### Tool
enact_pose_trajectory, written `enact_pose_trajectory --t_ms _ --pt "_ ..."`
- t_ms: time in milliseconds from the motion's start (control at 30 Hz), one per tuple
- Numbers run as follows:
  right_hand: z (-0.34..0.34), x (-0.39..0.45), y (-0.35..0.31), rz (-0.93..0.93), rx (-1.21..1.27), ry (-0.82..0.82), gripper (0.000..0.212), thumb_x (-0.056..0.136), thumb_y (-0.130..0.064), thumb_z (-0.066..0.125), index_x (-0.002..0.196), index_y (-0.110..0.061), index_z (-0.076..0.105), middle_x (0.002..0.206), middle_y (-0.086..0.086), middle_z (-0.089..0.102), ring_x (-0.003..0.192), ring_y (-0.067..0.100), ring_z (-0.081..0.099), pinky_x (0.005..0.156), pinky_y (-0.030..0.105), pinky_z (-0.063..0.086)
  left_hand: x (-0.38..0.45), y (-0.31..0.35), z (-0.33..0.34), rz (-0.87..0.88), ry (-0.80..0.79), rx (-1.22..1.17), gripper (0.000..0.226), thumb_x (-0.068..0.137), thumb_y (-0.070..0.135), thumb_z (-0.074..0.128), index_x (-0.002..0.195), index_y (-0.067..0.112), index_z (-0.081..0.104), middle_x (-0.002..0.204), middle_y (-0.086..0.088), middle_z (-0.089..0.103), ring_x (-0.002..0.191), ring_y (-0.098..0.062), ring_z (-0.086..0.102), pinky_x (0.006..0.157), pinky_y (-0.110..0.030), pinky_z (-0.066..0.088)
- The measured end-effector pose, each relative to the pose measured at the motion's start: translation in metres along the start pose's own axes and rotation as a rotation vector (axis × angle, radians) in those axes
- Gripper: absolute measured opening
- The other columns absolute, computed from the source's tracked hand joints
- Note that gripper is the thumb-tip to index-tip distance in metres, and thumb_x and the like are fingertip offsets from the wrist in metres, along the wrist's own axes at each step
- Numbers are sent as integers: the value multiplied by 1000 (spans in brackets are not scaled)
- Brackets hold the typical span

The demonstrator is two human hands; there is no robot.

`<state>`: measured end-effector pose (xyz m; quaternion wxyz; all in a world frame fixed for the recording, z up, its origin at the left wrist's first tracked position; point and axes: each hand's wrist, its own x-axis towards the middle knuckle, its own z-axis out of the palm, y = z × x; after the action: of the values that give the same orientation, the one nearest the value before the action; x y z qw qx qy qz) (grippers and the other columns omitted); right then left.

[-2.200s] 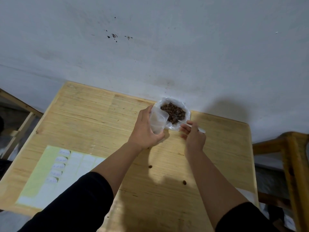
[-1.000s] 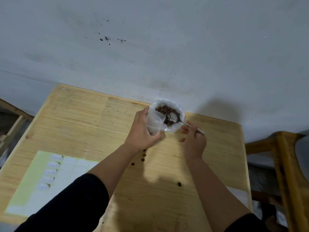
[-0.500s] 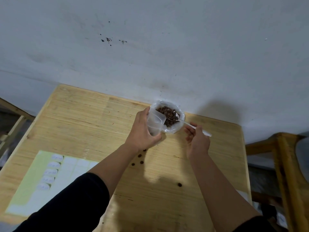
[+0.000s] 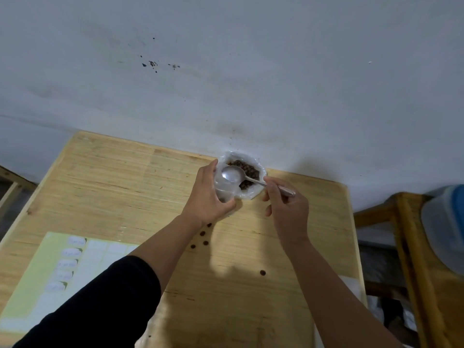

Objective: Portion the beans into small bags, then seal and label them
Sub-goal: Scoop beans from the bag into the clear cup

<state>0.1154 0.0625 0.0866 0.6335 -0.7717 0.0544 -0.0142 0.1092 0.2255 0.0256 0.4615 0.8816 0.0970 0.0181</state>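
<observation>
On my left, the label sheet [image 4: 50, 275] lies flat near the table's [image 4: 120, 177] front left corner, a column of small white labels down it; there is writing on them, but I can't read it. Bare wood runs from the sheet up to the far edge, which meets the wall [image 4: 226, 84]. My left hand [image 4: 208, 197] is curled around the small bag [image 4: 224, 188], holding it upright just beside the big bag of beans [image 4: 244, 172], which sits at the table's far edge against the wall. The spoon [image 4: 232, 175] has its bowl over the small bag's mouth, and the bowl looks empty. My right hand [image 4: 286, 207] pinches the spoon's handle between thumb and fingers. A few loose beans [image 4: 202, 238] lie on the wood under my left wrist, with one more [image 4: 263, 272] between my forearms. Past the table's right edge stands a wooden frame [image 4: 411, 247], close by.
</observation>
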Motion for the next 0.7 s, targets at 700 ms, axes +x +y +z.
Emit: enact_pose_trajectory --t_ms 700 --pt "-18 17 91 501 -22 459 5 78 -14 70 77 -18 67 76 -2 66 71 10 59 71 24 48 -19 -1 11 16 121 20 100 69 25 80 148 15 19 137 -3 33 121 1 30 98 -2 22"
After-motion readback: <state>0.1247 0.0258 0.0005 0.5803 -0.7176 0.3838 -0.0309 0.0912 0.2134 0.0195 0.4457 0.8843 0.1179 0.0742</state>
